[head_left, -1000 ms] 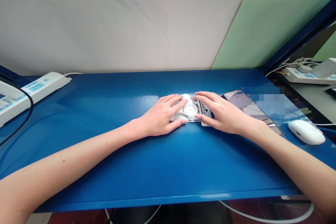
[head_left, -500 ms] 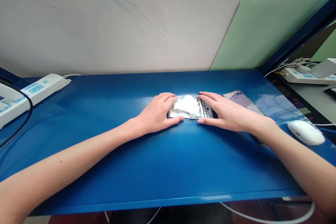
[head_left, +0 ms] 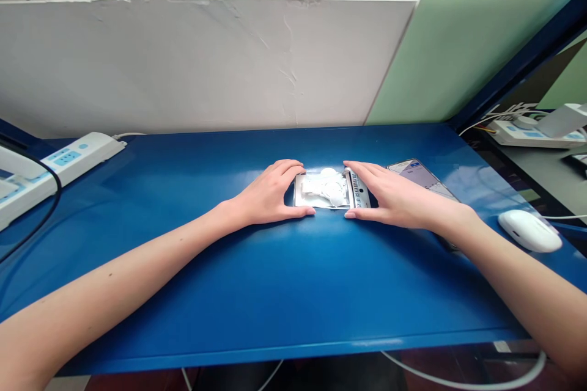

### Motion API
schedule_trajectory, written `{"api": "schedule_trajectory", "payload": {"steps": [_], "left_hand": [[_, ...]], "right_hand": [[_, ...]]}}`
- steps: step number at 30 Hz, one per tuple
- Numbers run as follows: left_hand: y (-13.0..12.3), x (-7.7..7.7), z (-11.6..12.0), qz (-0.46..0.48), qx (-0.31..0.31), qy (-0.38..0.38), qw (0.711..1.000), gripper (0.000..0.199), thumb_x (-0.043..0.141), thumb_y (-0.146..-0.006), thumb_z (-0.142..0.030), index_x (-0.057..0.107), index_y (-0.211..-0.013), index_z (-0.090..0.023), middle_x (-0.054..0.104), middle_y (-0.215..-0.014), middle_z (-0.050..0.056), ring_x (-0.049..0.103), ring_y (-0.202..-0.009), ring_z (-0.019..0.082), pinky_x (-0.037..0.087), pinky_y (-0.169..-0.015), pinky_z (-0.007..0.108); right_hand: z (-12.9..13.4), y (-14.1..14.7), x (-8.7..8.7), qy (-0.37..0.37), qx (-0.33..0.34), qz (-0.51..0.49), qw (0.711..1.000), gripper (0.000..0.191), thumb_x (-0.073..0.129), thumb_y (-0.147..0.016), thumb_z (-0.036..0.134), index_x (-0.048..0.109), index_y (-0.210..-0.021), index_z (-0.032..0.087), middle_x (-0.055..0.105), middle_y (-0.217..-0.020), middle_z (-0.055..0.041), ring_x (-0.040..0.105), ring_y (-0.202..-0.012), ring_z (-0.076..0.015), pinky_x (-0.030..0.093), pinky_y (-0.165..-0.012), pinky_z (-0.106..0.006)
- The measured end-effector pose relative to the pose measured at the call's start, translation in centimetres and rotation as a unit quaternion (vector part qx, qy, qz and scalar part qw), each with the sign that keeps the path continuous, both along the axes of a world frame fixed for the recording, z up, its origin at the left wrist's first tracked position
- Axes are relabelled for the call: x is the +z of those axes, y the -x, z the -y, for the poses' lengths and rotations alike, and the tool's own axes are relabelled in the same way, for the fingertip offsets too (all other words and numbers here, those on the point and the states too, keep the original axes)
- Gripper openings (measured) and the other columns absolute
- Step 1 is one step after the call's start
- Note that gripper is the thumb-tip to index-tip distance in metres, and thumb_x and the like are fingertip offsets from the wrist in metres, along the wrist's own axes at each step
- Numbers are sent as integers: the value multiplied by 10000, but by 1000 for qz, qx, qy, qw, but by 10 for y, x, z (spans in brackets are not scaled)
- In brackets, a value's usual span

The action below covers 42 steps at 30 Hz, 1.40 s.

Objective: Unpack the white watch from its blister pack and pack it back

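Note:
A clear plastic packet [head_left: 316, 190] lies flat on the blue table [head_left: 257, 293], its long side running left to right. Inside it is a white item with rounded parts; glare on the film hides what kind. The packet's right end is a light strip with dark printed characters and a small hole. My left hand [head_left: 273, 192] rests at the left end, thumb and fingers apart, fingertips close to the packet's far corner. Around the right end, my right hand [head_left: 383, 192] has its thumb on the near side and fingers on the far side, spread wide, with no grip showing.
A smartphone [head_left: 422, 176] with its screen lit lies partly under my right forearm. To its right is a rounded white case [head_left: 529, 231]. White power strips stand at the left [head_left: 68, 159] and far right [head_left: 527, 133]. A pale wall panel [head_left: 206, 61] closes the back.
My left hand has drawn slightly left, its thumb leaving the packet's near edge. The glare has shifted, so the white item shows more clearly. The right hand has hardly moved.

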<state>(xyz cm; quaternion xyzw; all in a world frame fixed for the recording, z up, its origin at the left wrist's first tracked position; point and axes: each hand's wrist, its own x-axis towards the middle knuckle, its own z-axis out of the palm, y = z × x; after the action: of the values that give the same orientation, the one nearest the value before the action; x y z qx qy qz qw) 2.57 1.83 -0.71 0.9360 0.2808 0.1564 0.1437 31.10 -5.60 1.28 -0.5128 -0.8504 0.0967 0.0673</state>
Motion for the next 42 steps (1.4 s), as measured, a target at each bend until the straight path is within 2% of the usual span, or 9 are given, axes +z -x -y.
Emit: {"api": "schedule_trajectory", "payload": {"steps": [4,12,21,26,29,32,35,38,42], "left_hand": [[0,0,0,3,2,10,1000,854,685,-743,-746,552,-1312,-124,527,-1408,216,474,-1338,383,424,-1103,536],[0,-1,0,7,-4,1,1000,810,693,-748,-729,563,-1287,-139,556,-1389,199,492,-1326,369,433,-1093,528],[3,2,2,34,-50,-26,998,847,733,-786,-611,460,-1429,-132,523,-1429,195,498,-1322,342,451,-1087,477],[4,0,3,59,-83,-62,993,503,670,-899,-417,581,-1313,-147,640,-1282,146,570,-1229,294,471,-1048,431],[4,-3,3,64,-81,-84,991,411,597,-965,-384,600,-1300,-146,669,-1258,138,609,-1174,278,483,-1016,421],[3,-5,3,81,-83,-112,987,359,516,-1018,-341,602,-1316,-160,681,-1266,127,637,-1136,263,484,-999,425],[3,-4,3,110,-78,-131,982,324,464,-1038,-280,616,-1304,-173,701,-1243,110,661,-1093,235,498,-969,406],[4,-2,4,126,-68,-130,981,314,431,-1044,-262,637,-1273,-198,721,-1212,88,681,-1054,212,515,-937,387],[5,-1,7,139,-64,-115,981,315,411,-1043,-293,647,-1239,-224,745,-1154,69,708,-992,194,537,-914,378]], "right_hand": [[0,-1,1,6,15,9,1000,931,497,-864,745,365,-1528,105,404,-1573,-214,374,-1452,-380,387,-1147,-546],[0,0,2,22,16,-6,1000,921,512,-859,738,405,-1502,88,410,-1564,-234,365,-1455,-389,391,-1141,-559],[0,1,6,41,4,6,999,934,491,-858,755,433,-1490,70,388,-1579,-230,344,-1468,-384,370,-1156,-560],[-1,-2,3,56,-2,3,998,906,449,-885,748,416,-1517,100,347,-1609,-201,294,-1495,-373,326,-1181,-567],[-1,-4,3,64,-7,-11,998,852,425,-922,706,402,-1527,107,342,-1613,-196,290,-1499,-364,313,-1189,-563],[0,-4,6,55,-3,-56,997,775,426,-956,643,380,-1538,133,373,-1601,-177,343,-1478,-338,343,-1180,-538],[2,-1,12,10,31,-131,991,642,519,-950,565,488,-1466,184,503,-1514,-144,467,-1398,-317,430,-1129,-491],[5,5,16,-43,63,-190,979,445,600,-930,457,640,-1315,237,657,-1343,-104,619,-1234,-301,524,-1028,-451],[9,11,15,-97,27,-243,965,285,558,-954,348,738,-1169,304,767,-1124,-44,733,-991,-261,602,-877,-420]]}}
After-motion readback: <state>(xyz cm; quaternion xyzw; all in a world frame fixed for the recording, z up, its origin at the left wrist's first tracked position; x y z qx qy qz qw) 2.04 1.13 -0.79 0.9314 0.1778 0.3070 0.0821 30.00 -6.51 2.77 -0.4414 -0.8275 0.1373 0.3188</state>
